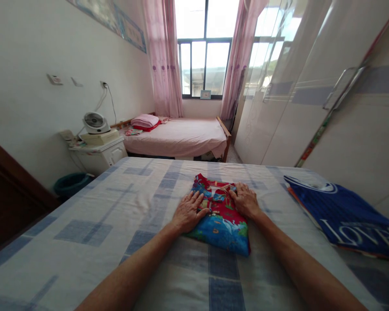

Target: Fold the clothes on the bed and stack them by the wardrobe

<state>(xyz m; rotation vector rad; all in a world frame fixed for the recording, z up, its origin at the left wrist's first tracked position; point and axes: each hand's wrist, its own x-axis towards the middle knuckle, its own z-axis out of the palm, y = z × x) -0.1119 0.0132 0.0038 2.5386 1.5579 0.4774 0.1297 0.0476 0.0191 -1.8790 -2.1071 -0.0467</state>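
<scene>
Checked bedsheet (116, 216) under folded garment (222, 216), both hands (189, 211) flat; bedrm.

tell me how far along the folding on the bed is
The colourful printed garment already lies folded into a compact rectangle on the checked bedsheet. Left hand and right hand press flat on its upper part. The blue garment at the right lies spread, apparently not yet folded small.

Red and blue on blue checks

The folded garment (221, 214) is red and bright blue with cartoon prints; the bedsheet (116, 216) pale with blue checks; the shirt (343, 211) navy with white lettering.
</scene>
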